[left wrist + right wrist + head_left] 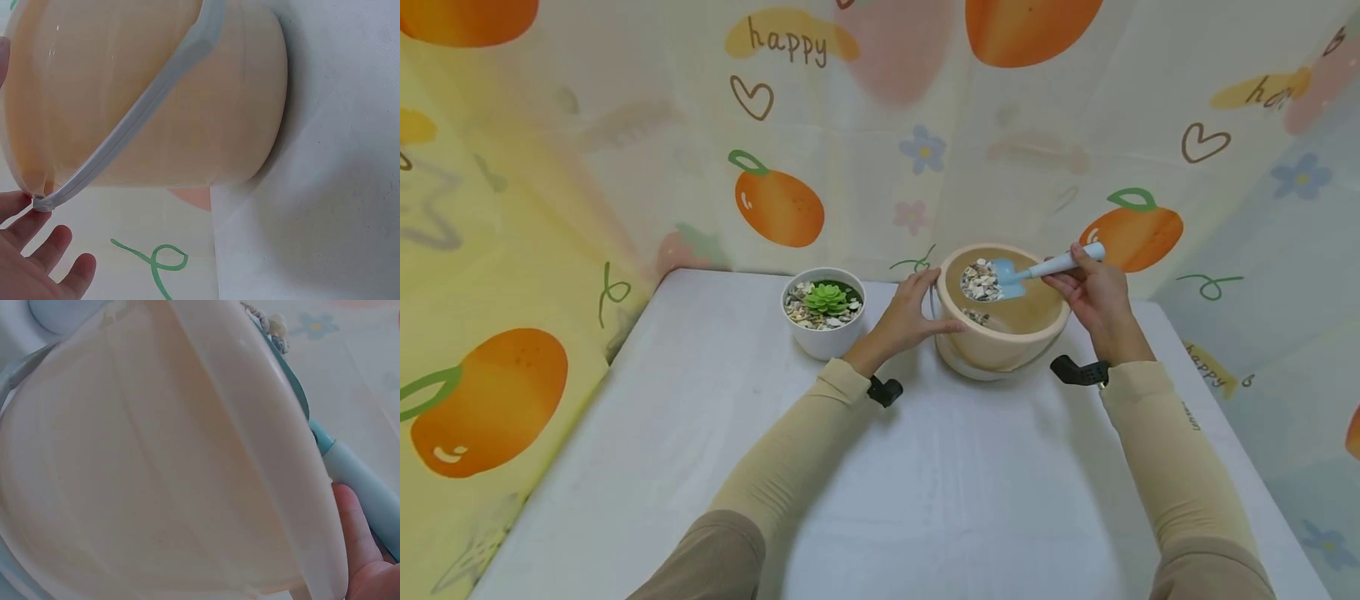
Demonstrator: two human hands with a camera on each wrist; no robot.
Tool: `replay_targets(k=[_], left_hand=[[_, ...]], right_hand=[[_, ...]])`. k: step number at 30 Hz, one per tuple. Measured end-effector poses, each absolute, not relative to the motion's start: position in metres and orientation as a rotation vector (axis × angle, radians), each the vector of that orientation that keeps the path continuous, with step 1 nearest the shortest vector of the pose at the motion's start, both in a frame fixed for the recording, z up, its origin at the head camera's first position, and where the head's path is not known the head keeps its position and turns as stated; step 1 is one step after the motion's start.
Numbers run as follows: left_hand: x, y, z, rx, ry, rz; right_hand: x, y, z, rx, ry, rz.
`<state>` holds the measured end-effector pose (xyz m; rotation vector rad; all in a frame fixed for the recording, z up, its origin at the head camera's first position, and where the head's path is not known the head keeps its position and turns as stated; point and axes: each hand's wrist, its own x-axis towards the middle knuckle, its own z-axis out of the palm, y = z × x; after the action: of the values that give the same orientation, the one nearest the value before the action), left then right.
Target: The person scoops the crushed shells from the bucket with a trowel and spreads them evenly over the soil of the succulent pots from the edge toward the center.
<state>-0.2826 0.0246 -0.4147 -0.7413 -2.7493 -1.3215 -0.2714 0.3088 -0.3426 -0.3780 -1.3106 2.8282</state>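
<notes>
Your right hand [1097,292] pinches the handle of a blue scoop [1051,267] between thumb and fingers, at the right of the bucket [1033,340]. The scoop's blade sits over the bucket's mouth, pointing to your left and loaded with pebbles [981,282]. A few more stones [976,317] lie inside the bucket, below the blade. In the right wrist view one of your fingertips lies along the scoop's handle, close by the bucket's rim; you cannot tell there whether it touches the rim.

Your left hand [904,315] rests on the left side of the bucket, with its fingers spread: the thumb reaches along the near side just under the rim, and the other fingers are at the far left of the rim. In the left wrist view a fingertip touches the joint where the grey bail [140,112] meets the rim. The bail hangs down across the bucket's near side.

The bucket stands upright toward the back of the white table [880,500]. To its left, beyond your left hand and apart from the bucket, stands a white pot [823,342] with a green succulent [826,298] and pale stones around it. Behind everything hangs a cloth [850,150] printed with oranges, hearts and flowers.
</notes>
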Motion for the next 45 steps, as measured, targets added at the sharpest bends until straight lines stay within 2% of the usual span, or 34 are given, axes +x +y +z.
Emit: replay_targets(k=[45], left_hand=[[-0.27, -0.005, -0.402, -0.785, -2.662, -1.383]], right_hand=[[-0.258, 0.276, -0.328, -0.218, -1.305, 2.747]])
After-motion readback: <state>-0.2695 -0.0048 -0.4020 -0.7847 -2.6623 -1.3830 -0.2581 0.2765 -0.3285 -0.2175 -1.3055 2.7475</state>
